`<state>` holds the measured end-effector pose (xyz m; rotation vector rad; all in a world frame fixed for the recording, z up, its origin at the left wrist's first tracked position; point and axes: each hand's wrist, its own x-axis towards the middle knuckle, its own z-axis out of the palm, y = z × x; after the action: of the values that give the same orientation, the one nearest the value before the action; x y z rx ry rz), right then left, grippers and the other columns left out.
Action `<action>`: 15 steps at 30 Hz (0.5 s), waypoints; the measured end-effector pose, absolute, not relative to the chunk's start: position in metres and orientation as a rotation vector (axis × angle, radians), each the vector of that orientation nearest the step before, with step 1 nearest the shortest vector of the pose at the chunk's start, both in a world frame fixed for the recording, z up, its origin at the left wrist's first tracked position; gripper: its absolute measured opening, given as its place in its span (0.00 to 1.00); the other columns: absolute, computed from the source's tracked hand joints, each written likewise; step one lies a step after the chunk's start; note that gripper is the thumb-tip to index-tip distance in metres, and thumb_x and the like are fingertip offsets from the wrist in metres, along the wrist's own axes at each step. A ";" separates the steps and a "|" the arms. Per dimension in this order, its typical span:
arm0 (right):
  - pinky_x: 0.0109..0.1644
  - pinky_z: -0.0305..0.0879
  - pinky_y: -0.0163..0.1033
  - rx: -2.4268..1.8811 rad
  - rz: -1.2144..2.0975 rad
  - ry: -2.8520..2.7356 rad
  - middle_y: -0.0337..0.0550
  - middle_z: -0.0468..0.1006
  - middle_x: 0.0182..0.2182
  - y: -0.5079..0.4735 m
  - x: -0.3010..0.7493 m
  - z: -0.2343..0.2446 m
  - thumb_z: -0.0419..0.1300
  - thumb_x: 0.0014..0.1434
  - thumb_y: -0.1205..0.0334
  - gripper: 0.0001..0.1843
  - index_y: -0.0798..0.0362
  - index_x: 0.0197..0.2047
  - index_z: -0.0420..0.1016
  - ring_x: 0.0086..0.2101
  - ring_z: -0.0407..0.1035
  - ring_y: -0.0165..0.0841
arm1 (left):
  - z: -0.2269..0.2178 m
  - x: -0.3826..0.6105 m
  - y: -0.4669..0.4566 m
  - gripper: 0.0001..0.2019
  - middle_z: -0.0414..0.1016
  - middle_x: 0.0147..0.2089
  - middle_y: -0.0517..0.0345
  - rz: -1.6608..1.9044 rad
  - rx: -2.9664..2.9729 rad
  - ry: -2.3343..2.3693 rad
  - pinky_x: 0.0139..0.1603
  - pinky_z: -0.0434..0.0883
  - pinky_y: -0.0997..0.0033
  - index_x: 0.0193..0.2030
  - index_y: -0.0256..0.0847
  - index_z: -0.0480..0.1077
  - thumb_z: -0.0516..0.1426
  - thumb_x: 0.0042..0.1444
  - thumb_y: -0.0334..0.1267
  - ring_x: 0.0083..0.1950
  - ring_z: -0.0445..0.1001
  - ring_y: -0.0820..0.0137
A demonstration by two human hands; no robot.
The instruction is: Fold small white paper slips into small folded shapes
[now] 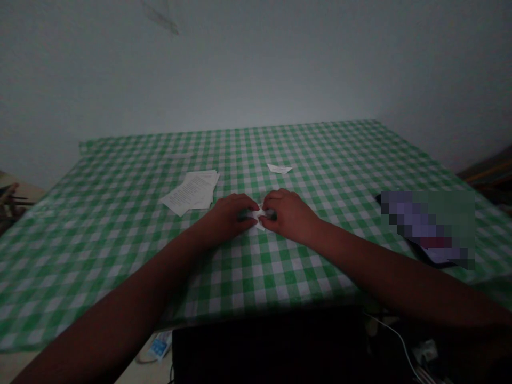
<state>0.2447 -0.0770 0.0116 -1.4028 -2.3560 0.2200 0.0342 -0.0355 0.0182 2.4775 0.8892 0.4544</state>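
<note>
Near the middle of the table, a small piece of white paper (262,213) lies between my two hands, partly hidden by the fingers. My left hand (235,214) pinches it from the left, thumb below and fingers above. From the right, my right hand (286,213) pinches the same paper with curled fingers. The fingertips of both hands almost meet over it. Its exact folds are too small and dim to make out. Beyond my hands rests a small folded paper boat (279,168). A stack of printed paper sheets (192,192) lies to the left.
A green and white checked tablecloth (132,229) covers the table. On the right lies a dark-edged device, its screen (424,229) blurred out. A pale wall (256,64) stands behind the table. Below the near edge, a white cable (394,330) hangs at the right.
</note>
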 end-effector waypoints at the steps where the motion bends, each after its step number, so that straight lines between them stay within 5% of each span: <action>1: 0.48 0.63 0.44 -1.420 0.216 -2.351 0.46 0.78 0.39 -0.077 0.244 0.012 0.62 0.60 0.56 0.09 0.53 0.37 0.77 0.43 0.68 0.39 | 0.018 0.035 -0.036 0.11 0.76 0.51 0.56 0.453 2.479 0.898 0.60 0.67 0.55 0.47 0.46 0.72 0.60 0.57 0.39 0.54 0.73 0.63; 15: 0.47 0.64 0.43 -1.569 0.167 -2.217 0.46 0.78 0.37 -0.057 0.256 0.007 0.59 0.61 0.62 0.07 0.54 0.35 0.78 0.42 0.70 0.38 | 0.018 0.036 -0.036 0.11 0.75 0.50 0.56 0.417 2.531 0.904 0.58 0.67 0.55 0.47 0.45 0.71 0.60 0.58 0.39 0.52 0.72 0.62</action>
<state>0.2560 -0.0569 0.0075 -1.5694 -2.2174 0.1666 0.0356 -0.0357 0.0180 2.5312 0.9041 0.4173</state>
